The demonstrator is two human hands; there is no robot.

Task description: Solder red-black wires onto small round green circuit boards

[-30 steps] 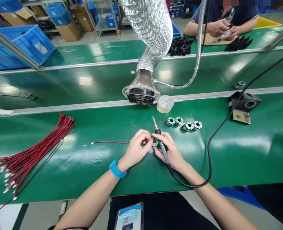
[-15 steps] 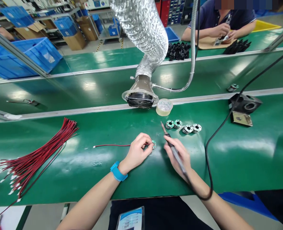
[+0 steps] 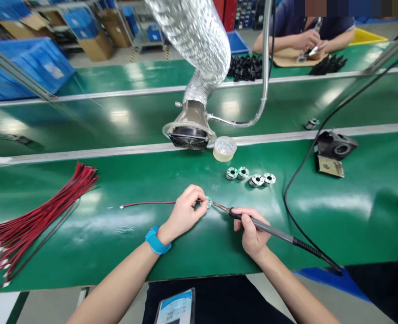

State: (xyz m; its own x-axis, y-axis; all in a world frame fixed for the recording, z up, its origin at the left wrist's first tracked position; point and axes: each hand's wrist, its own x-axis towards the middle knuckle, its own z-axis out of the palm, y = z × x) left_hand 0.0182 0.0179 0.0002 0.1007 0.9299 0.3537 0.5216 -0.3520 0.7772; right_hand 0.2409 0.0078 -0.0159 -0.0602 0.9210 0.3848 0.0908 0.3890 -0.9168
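Ring component and soldering iron at close quarters

The ring component, green-faced, sits at the left hand's fingertips, low over the middle of the green bench. Thumb and forefinger pinch a red lead at its left edge; the lead trails leftward. The right hand grasps the iron by its handle. Half a second earlier the iron pointed away, well apart from the ring; its tip now lies just beside the right edge, contact uncertain. This change suggests that fine work at the joint is near, with the left hand's steadiness critical. Farther out stand four similar rings, a roll of tape and, at left, a bundle of red wires. Printing on the badge and the blue bin's label is illegible; no brand can be read.
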